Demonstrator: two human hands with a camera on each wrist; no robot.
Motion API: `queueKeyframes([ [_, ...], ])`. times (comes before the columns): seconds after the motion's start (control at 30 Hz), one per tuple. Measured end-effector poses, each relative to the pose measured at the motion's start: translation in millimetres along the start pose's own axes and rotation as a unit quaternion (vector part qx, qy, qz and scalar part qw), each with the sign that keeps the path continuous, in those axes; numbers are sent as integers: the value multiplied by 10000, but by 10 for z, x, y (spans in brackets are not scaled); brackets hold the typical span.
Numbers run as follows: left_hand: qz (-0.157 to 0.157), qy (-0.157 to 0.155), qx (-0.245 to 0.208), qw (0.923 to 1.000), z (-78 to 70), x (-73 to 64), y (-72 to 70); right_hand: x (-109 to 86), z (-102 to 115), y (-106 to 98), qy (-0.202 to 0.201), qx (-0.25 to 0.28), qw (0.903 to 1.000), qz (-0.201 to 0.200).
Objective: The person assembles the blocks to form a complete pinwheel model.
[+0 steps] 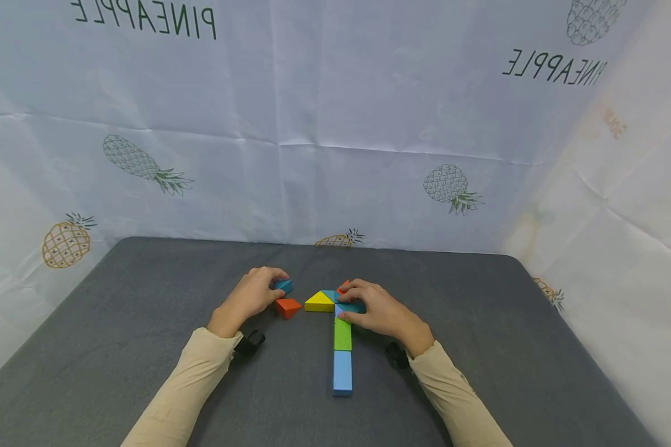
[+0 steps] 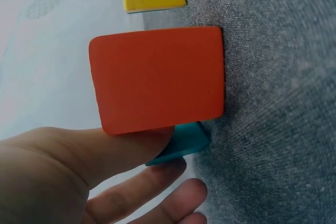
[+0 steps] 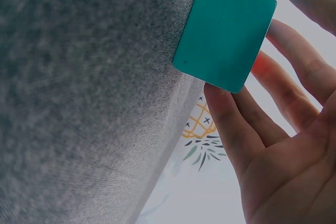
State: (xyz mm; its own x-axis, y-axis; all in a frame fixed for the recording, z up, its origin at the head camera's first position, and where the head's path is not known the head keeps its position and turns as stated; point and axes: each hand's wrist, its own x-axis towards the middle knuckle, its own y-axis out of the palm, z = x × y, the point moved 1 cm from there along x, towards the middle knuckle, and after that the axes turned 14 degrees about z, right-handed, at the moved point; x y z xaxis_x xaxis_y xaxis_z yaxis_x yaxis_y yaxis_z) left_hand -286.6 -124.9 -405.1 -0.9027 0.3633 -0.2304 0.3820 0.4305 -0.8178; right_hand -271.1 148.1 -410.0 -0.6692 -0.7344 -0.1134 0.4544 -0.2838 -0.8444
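Note:
My left hand [image 1: 253, 290] pinches a blue block [image 1: 283, 286] between thumb and fingers, at the left of the other blocks. Right in front of that thumb stands an orange-red block [image 2: 157, 80], which covers part of the blue one in the left wrist view. Across the group, my right hand [image 1: 381, 309] bends its thumb and fingers around a teal block [image 3: 226, 32] at the top of a column. A yellow triangular block [image 1: 319, 303] lies to the column's left. Beyond the right fingertips, a small red block [image 1: 343, 286] is partly hidden.
Below the right thumb, a green block [image 1: 343, 334] and a light blue block [image 1: 343, 371] continue the column toward me. The dark grey tabletop [image 1: 458, 279] ends at a pineapple-print cloth [image 1: 313, 124] hanging behind it.

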Motion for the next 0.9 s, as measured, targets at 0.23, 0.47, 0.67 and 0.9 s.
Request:
queueKeyframes([
  [0.23,-26,-21,-44,10000,4,2,-22,-15,19,-10,-96,-17,9999,-40],
  [0.47,-144,101,-36,9998,-45,-29,-74,3,3,-2,13,8,10000,-9],
  [0.67,-251,297,-9,9992,-88,-47,-87,-2,13,-4,-61,-55,10000,-34],
  [0.9,-411,467,96,9980,-163,-59,-101,-1,13,-6,-78,-49,9999,-47],
])
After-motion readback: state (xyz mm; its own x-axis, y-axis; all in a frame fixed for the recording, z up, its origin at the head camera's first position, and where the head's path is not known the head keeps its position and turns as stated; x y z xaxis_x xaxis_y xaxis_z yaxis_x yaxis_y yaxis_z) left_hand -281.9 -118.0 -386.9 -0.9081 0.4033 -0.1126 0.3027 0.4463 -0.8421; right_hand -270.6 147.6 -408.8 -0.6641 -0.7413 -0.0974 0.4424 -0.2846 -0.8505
